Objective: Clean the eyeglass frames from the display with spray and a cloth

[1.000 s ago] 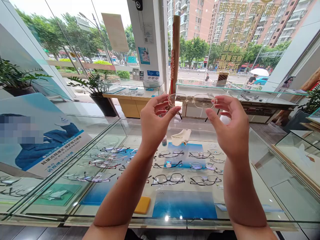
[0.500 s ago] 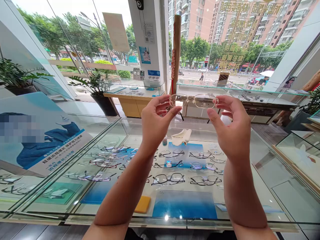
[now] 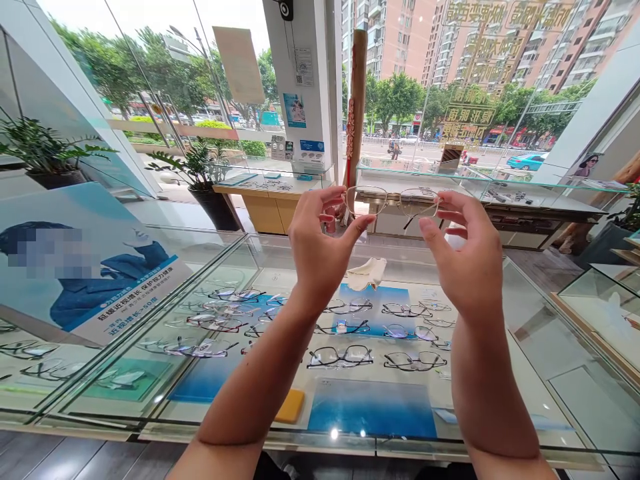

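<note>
Gold-toned, thin-rimmed eyeglasses with clear lenses (image 3: 367, 200) are raised above the long glass display case (image 3: 400, 440). The bare left hand (image 3: 323, 230) pinches one end between thumb and forefinger, other fingers loosely curled; the bare right hand (image 3: 467, 247) grips the opposite end likewise. A crumpled cream cloth (image 3: 367, 273) lies toward the case's far side, a yellow rectangular pad (image 3: 290, 405) near its front edge.
</note>
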`<state>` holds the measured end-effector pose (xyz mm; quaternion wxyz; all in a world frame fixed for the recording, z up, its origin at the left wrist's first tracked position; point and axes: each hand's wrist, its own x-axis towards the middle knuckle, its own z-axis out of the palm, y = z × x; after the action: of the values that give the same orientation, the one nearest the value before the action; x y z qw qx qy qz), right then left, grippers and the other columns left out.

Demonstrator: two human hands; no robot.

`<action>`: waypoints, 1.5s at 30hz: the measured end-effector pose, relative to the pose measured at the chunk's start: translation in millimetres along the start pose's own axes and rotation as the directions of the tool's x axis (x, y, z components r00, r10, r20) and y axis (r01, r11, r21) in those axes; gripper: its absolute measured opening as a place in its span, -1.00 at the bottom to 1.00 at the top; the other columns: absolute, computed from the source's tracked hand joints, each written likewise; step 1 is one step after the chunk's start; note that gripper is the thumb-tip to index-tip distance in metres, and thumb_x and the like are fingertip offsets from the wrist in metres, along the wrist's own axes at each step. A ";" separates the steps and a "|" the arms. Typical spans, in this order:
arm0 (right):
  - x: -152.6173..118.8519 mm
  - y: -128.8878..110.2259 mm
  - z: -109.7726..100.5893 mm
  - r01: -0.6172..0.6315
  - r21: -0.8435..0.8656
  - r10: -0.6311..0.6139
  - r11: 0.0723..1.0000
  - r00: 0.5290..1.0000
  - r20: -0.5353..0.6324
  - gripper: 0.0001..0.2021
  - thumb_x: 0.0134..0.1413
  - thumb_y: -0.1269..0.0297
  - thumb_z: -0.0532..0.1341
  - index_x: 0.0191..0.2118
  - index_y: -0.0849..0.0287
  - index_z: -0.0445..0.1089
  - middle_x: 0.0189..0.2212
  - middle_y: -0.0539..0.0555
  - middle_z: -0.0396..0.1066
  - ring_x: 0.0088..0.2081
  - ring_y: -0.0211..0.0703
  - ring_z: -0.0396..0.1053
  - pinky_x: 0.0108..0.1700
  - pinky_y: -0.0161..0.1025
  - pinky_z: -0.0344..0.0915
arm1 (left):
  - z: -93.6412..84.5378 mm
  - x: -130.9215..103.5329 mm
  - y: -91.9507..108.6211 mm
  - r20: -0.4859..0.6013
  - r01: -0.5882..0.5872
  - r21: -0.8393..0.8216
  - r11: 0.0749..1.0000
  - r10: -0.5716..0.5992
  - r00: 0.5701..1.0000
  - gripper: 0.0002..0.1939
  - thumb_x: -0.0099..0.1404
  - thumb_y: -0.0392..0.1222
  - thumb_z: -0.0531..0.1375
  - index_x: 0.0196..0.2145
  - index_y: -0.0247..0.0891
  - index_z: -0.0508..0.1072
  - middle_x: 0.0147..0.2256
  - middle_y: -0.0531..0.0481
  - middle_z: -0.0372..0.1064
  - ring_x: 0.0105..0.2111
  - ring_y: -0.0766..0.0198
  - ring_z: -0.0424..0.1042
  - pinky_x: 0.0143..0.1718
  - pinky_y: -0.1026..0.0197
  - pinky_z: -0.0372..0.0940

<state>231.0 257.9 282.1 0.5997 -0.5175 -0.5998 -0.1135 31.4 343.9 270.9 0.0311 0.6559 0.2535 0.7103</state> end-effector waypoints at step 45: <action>2.2 4.6 26.2 0.264 -0.126 -0.279 0.956 0.952 -0.127 -0.62 0.41 0.12 0.27 0.26 -0.02 0.36 0.14 0.16 0.52 0.12 0.14 0.52 0.13 0.18 0.52 | 17.0 -5.7 -36.5 -0.100 -0.143 -0.029 0.989 0.139 0.985 -0.33 0.33 0.03 0.50 0.30 -0.06 0.40 0.17 -0.14 0.43 0.16 0.03 0.55 -0.09 0.17 0.56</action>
<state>219.3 280.8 275.1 0.5911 -0.4522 -0.6135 -0.2641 37.7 379.0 251.2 -0.0198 0.6360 0.1948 0.7465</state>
